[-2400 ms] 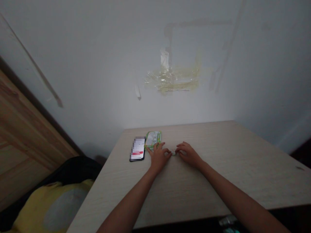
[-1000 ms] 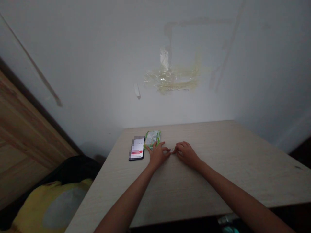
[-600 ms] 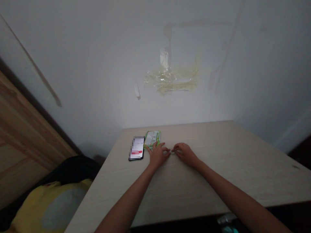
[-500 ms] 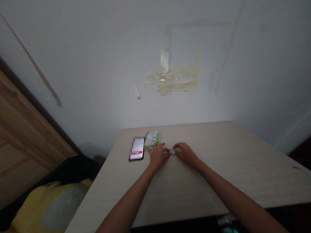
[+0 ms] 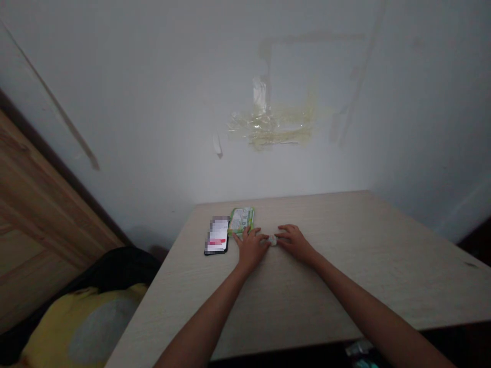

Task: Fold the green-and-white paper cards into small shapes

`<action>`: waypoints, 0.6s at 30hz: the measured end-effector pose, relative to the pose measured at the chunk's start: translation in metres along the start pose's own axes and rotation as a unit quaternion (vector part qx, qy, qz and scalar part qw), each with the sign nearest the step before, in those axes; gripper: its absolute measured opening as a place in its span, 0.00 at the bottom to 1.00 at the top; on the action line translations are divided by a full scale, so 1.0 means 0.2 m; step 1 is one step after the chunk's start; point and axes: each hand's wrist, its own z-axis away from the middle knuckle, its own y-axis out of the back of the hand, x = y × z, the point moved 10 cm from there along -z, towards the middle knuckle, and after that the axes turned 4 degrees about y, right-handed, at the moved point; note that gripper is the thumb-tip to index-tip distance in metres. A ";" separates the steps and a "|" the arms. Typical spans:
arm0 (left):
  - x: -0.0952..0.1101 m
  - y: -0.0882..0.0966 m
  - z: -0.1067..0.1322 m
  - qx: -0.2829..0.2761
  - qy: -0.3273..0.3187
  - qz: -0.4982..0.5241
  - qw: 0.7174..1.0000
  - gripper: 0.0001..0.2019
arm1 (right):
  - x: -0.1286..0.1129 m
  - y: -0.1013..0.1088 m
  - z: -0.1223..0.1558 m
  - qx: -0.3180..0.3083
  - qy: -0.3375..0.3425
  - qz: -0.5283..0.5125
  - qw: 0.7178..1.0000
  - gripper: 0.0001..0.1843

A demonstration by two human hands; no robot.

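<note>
A small, flat, whitish piece [image 5: 272, 240] lies on the table between my two hands; it is too small to make out its kind. My left hand [image 5: 252, 249] pinches its left side between thumb and index finger, while the other fingers spread toward a green-and-white packet [image 5: 241, 219]. At the right edge of the piece is my right hand [image 5: 297, 244], its fingers bent and apart; whether the fingertips touch it I cannot tell. Left of the packet lies a phone [image 5: 218, 235] with its screen lit.
The pale wooden table [image 5: 345, 286] meets a grey wall [image 5: 172, 102] with tape remnants [image 5: 276, 128]. A yellow-and-grey plush item [image 5: 84, 322] sits at lower left, beside wooden panelling [image 5: 30, 220]. Something shiny [image 5: 360, 350] lies below the table's front edge.
My right fingers have drawn slightly right and opened from the small piece, showing more of it. My left hand stays almost still.
</note>
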 end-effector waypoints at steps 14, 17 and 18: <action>0.02 0.07 0.01 0.036 0.012 0.088 0.995 0.08 | 0.03 0.07 -0.01 0.056 -0.047 -0.131 0.989 0.11; 0.03 0.08 0.01 0.042 0.011 0.100 0.994 0.06 | 0.01 0.09 -0.01 0.074 -0.045 -0.149 0.985 0.09; 0.03 0.09 0.01 0.044 0.010 0.103 0.994 0.05 | 0.00 0.10 -0.01 0.078 -0.043 -0.153 0.984 0.09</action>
